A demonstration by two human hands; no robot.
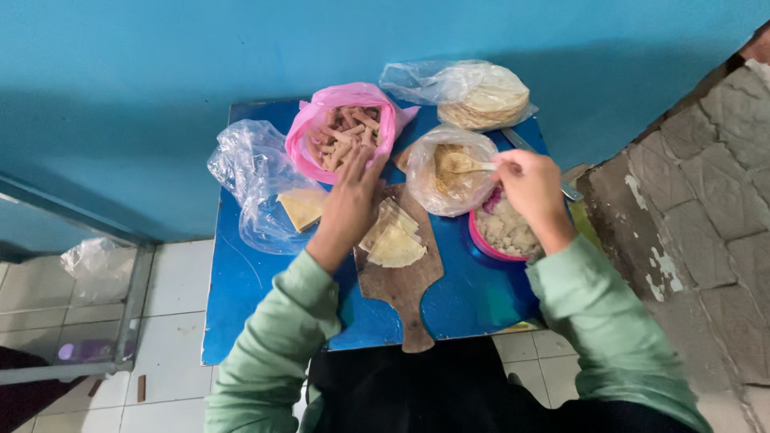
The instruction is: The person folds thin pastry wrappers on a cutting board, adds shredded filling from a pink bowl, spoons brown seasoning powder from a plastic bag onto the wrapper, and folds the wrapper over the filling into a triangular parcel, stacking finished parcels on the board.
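My left hand reaches toward the pink plastic bag of pinkish sausage sticks, fingertips at its near rim, holding nothing that I can see. My right hand grips the handle of a wooden spoon whose bowl rests in a clear bag of brown crumbs. Between my hands a wooden cutting board carries folded pale wrappers. All of this sits on a small blue table.
A pink bowl of white filling sits under my right wrist. A clear bag with a yellow wedge lies left. A bagged stack of round flatbreads is at the back. Stone wall right, white tiled floor and glass case left.
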